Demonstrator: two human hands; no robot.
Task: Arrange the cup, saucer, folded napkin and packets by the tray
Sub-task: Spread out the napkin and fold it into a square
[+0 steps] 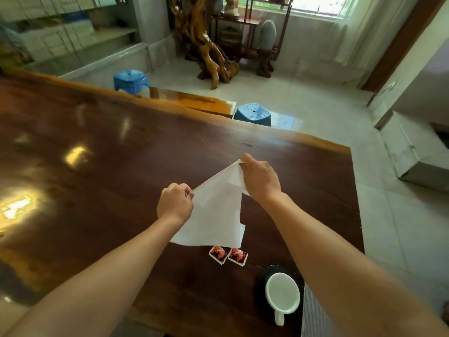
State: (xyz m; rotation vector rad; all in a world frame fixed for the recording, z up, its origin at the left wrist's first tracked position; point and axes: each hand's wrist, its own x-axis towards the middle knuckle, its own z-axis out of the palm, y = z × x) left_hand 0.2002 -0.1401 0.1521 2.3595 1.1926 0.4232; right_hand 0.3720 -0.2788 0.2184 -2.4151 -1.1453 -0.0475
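A white napkin hangs above the dark wooden table, held up by two corners. My left hand pinches its left corner and my right hand pinches the upper right corner. Just below the napkin's lower edge, two red and white packets lie side by side on the table. Near the table's front right, a white cup with its handle toward me sits on a dark saucer. A grey ribbed surface, perhaps the tray, shows beside the cup under my right forearm.
Two blue plastic stools stand on the tiled floor beyond the table's far edge. A carved wooden root sculpture and a shelf stand further back. The table's right edge runs close to my right arm.
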